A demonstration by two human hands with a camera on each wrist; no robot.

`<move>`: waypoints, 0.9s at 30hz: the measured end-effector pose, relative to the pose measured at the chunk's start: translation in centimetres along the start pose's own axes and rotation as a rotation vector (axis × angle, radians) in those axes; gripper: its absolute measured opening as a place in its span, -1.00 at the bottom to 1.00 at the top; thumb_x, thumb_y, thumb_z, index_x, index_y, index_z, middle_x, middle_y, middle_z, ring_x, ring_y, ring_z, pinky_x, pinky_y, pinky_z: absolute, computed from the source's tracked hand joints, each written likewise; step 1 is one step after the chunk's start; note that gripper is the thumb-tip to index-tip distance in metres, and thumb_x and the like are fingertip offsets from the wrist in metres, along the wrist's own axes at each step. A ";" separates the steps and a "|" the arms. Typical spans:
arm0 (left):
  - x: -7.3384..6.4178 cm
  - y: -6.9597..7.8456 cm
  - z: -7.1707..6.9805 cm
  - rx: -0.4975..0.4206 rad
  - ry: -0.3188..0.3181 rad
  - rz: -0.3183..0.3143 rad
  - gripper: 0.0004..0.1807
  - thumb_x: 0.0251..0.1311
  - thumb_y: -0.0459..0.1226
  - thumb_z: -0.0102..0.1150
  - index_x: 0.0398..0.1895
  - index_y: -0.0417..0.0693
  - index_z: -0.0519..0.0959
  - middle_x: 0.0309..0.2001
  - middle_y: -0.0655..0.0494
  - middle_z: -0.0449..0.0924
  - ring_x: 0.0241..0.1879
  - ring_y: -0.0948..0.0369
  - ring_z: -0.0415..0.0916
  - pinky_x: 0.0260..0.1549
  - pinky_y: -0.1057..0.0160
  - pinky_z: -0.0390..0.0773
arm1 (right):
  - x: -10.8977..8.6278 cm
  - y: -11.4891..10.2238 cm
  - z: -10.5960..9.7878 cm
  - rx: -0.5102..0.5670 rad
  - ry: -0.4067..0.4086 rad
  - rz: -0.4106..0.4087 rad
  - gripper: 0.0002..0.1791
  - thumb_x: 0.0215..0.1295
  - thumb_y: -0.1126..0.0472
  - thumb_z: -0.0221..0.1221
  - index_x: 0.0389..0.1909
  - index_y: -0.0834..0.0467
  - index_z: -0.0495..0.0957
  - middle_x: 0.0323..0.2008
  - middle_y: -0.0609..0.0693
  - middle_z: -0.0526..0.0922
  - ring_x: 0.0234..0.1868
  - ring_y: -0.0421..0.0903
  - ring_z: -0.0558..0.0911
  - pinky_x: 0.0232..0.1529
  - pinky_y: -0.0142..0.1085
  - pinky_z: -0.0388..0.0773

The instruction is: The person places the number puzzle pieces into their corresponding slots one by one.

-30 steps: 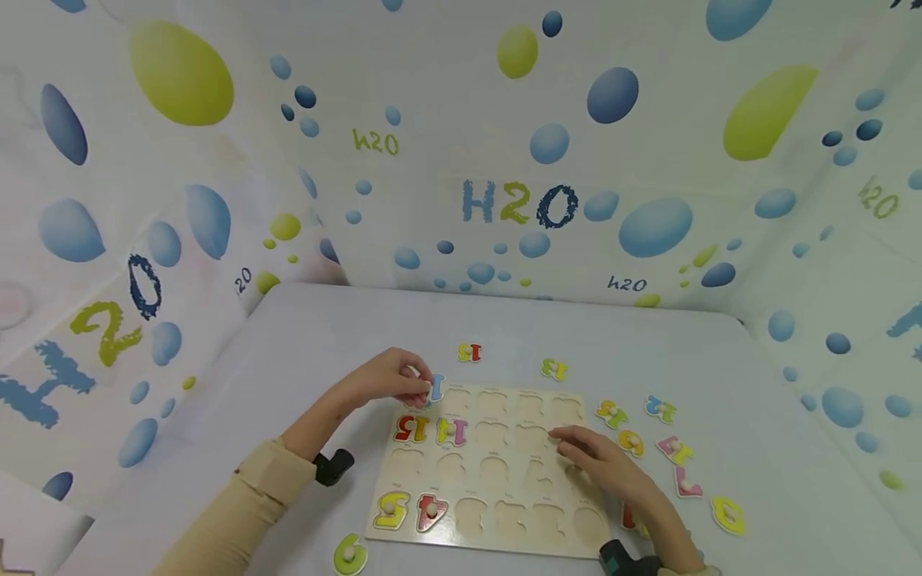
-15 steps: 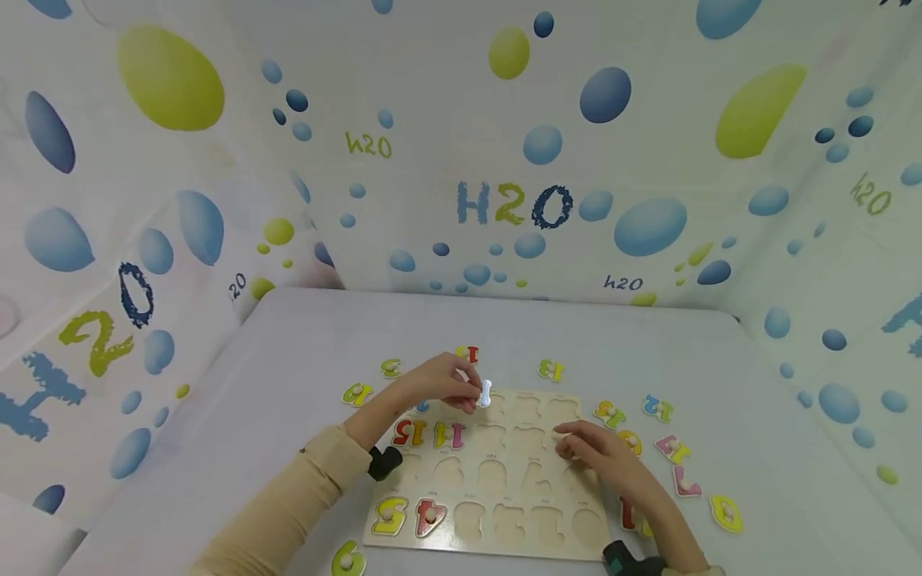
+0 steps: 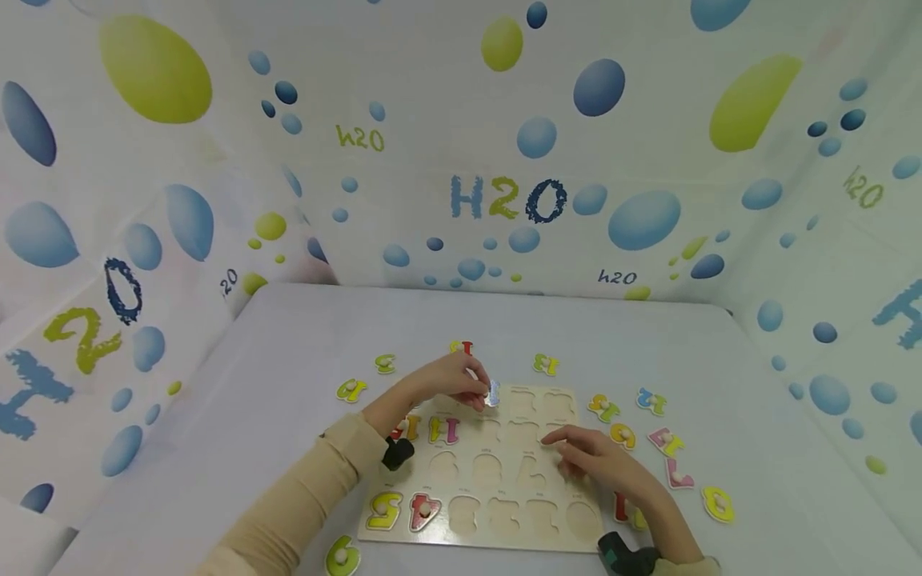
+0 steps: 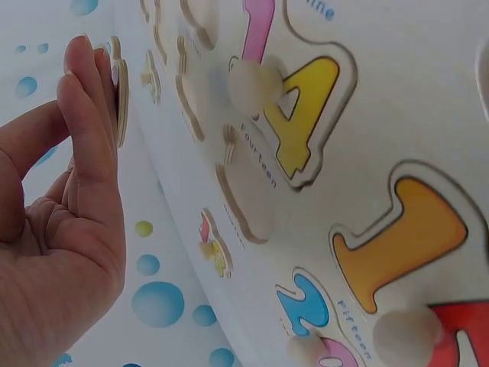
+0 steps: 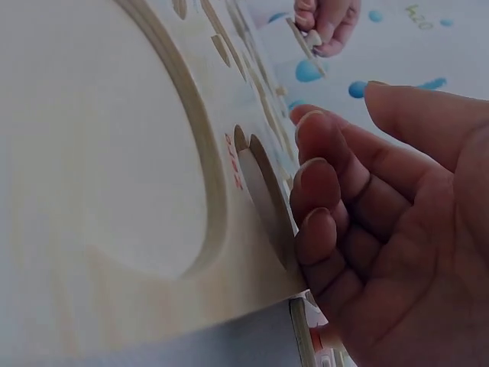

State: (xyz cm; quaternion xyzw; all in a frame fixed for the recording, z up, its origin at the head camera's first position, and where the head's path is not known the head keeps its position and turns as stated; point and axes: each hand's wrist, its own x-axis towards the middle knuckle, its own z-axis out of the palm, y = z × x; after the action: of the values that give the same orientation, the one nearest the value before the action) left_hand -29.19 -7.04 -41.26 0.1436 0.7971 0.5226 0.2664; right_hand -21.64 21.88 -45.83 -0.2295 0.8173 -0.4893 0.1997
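Note:
My left hand [image 3: 457,380] pinches a number puzzle piece [image 3: 493,394] above the far row of the wooden number board [image 3: 504,546]. In the left wrist view the piece [image 4: 121,103] shows edge-on behind the fingers; its digits are hidden. The right wrist view shows its knob [image 5: 312,40] between fingertips. My right hand [image 3: 594,458] stays at the board's right side, fingers loosely bent and holding nothing. Seated in the board are the 14 [image 3: 443,430], the 15 [image 4: 405,245], the 5 [image 3: 385,511] and the 4 [image 3: 425,512].
Loose number pieces lie around the board: a green one [image 3: 342,556] at front left, a yellow-green 13 [image 3: 546,365] behind, and several at right, including a pink 7 [image 3: 679,474] and a yellow 0 [image 3: 718,505]. A patterned curtain [image 3: 403,160] surrounds the white table [image 3: 324,320].
My left hand has moved right, carrying the piece from the board's far left corner along the far row. My right hand has stayed at the board's right side.

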 end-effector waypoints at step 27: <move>-2.7 -2.1 3.0 0.118 -0.085 0.019 -0.98 0.11 -0.43 0.21 -0.39 -0.23 0.57 -0.63 0.03 0.61 -0.63 0.26 0.56 -0.70 0.40 0.34 | 0.2 0.1 -0.2 0.060 -0.018 -0.029 -0.71 0.43 0.09 -0.02 -0.21 0.22 0.55 -0.66 -0.04 0.43 -0.62 -0.19 0.42 -0.54 -0.38 0.38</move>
State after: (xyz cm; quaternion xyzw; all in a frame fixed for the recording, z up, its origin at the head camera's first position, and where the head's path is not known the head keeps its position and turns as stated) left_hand -25.12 -6.98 -43.34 0.1885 0.8130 0.4707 0.2862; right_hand -21.92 22.02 -45.86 -0.2397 0.7972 -0.5142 0.2067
